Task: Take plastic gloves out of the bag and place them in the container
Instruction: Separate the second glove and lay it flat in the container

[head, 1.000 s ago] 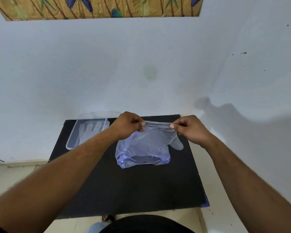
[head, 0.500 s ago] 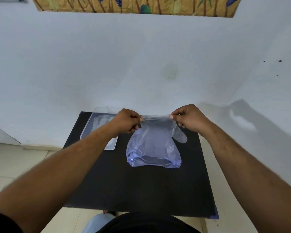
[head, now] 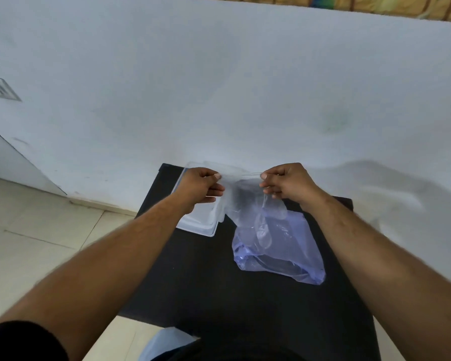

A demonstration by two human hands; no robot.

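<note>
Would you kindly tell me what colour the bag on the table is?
Translucent pale purple-blue bag, seen best in the head view.

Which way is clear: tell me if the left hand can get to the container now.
Probably yes. The left hand hovers right over the open container, nothing between them, but it is pinching the glove together with the right hand.

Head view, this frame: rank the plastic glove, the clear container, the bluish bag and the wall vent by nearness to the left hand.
From the left hand:
1. Plastic glove, pinched at its top edge, stretched across to the right hand.
2. Clear container, right beneath and behind the hand on the black table.
3. Bluish bag, to the right, under the hanging glove.
4. Wall vent, far left on the wall.
</note>
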